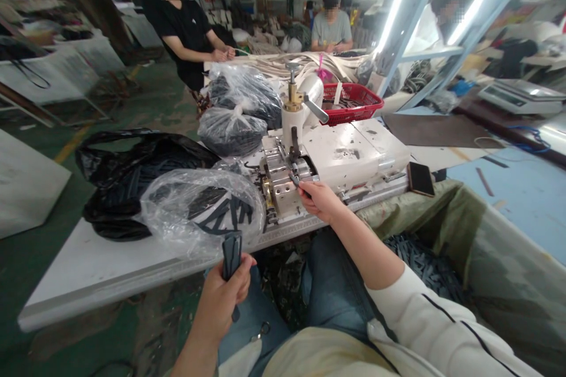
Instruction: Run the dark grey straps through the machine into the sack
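Seated worker's view, near to far. Jeans [338,285] in fg, below table edge. L. hand [226,291], raised in front of the near table edge, is closed round a strip bundle [232,254], dk grey, held approx. upright w/ upper ends projecting above the fist. To R., a green cloth liner [499,241] sags open, w/ many loose dk offcuts [424,265] inside. R. hand [322,202], fingers drawn together, pinches a short grey strip [296,180] at the metal feed area of a white machine [354,150]; the strip's far end lies under the upright post. On white table [110,274], L. of machine: clear plastic bag [161,206], mouth open, w/ dk strips inside; just behind it, black plastic bag [106,162], also open, w/ more strips. Phone [420,179] lies R. of machine, near table edge. Behind: tied clear bag [234,129] w/ dk contents, and red basket [354,107] holding small pieces. Bkgd: pale strips [265,65] spread across a 2nd surface; co-worker in black [190,26] stands, hands at strips; co-worker in grey [331,29] faces same surface.
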Available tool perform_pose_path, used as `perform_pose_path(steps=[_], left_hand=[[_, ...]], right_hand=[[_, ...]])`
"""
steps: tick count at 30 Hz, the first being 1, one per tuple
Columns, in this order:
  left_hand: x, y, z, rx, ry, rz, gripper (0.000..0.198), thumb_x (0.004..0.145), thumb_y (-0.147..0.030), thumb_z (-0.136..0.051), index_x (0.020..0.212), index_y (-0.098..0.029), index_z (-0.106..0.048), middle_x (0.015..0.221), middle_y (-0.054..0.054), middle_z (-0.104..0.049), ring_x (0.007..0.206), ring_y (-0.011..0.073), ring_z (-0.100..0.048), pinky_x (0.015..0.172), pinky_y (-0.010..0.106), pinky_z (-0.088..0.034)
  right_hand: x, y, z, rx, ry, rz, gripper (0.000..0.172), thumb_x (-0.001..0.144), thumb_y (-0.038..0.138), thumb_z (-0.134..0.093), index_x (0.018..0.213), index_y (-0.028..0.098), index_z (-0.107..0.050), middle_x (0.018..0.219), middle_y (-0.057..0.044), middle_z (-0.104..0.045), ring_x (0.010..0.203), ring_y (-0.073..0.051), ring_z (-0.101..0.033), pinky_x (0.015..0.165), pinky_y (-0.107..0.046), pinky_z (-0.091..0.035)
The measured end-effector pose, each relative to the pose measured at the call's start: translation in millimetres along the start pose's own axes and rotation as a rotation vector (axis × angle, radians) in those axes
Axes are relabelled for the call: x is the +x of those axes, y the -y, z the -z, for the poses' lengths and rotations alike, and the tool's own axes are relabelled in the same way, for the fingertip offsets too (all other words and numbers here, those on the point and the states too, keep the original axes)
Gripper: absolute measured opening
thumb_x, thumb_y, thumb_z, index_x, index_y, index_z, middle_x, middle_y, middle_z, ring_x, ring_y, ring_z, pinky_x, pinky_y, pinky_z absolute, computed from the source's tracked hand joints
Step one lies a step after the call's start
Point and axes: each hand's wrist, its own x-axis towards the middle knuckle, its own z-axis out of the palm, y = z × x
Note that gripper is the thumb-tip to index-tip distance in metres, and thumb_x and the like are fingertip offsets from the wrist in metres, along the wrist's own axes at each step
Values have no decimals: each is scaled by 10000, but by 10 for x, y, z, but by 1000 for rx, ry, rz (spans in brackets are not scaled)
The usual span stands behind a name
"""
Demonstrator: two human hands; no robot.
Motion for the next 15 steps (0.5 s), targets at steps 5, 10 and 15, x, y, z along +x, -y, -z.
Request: perform_pose_path(steps=[5, 10, 15], left_hand=[[13, -5, 6, -3, -10, 7, 359, 734, -470, -726, 785, -138, -602, 467, -109, -267, 389, 29, -227, 392, 160, -143], [33, 15, 34, -20, -18, 20, 400, 695, -492, -754, 779, -134, -597, 454, -111, -280, 381, 26, -229, 377, 156, -152], [25, 12, 32, -46, 0, 12, 402, 703, -487, -758, 783, -133, -586, 456, -116, -270, 379, 19, -224, 376, 151, -154]], right_hand=[[43, 1, -19, 40, -55, -15, 231, 806, 361, -523, 651, 204, -453, 339, 117, -272, 288, -46, -143, 305, -173, -86], [42, -4, -17, 48, -154, 34, 231, 798, 379, -494, 650, 215, -425, 339, 117, -258, 283, -53, -148, 311, -182, -78], [-80, -35, 129, 27, -361, 204, 267, 810, 430, -482, 653, 222, -421, 355, 113, -264, 301, -64, -173, 331, -203, -113]])
